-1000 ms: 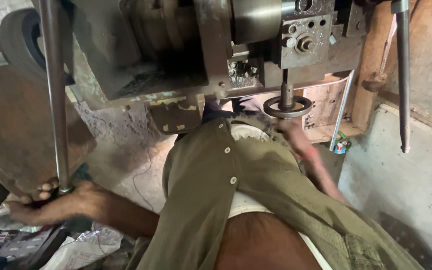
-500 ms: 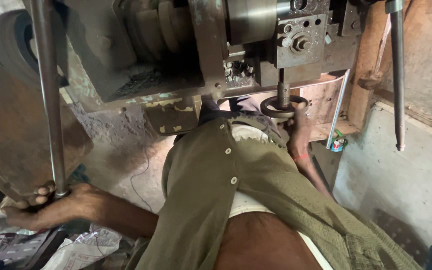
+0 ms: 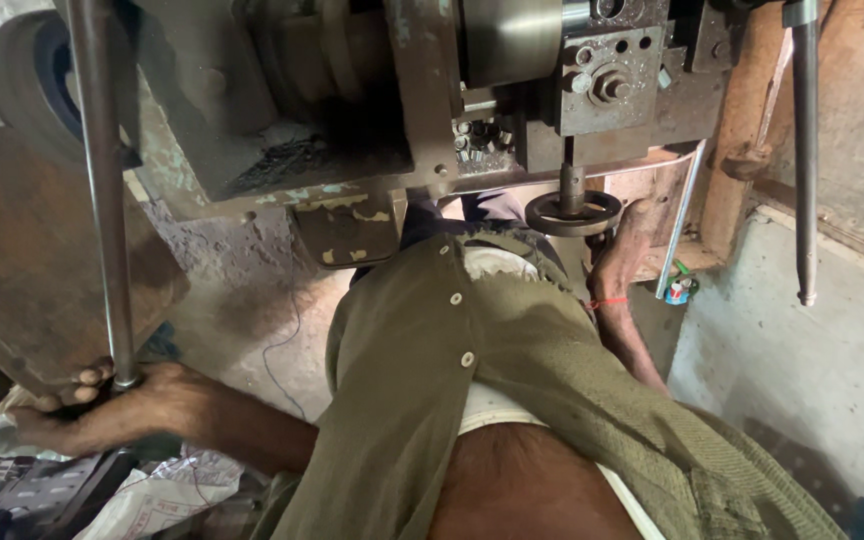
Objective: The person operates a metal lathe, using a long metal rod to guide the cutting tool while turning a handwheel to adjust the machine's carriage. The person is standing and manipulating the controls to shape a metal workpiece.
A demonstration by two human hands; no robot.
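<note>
Gripping the lower end of a long steel rod [image 3: 102, 190], the left hand [image 3: 102, 400] keeps its grip closed around it, fingers wrapped just under the point where the rod meets the fist. The rod's long axis runs nearly straight up from that grip, past a dark wheel [image 3: 22, 80] to the upper left of it. Below the left hand lie crumpled white bags [image 3: 152, 500]. Right of it hangs an olive shirt [image 3: 472, 380], unbuttoned. Further right, the right hand [image 3: 620, 255] has its grip on the rim of a small round handwheel [image 3: 572, 212], which sits just left of and above the palm on an upright spindle under the grey machine [image 3: 512, 90]; how tightly the fingers close I cannot tell. Beyond that grip hangs a second rod [image 3: 804, 150].
</note>
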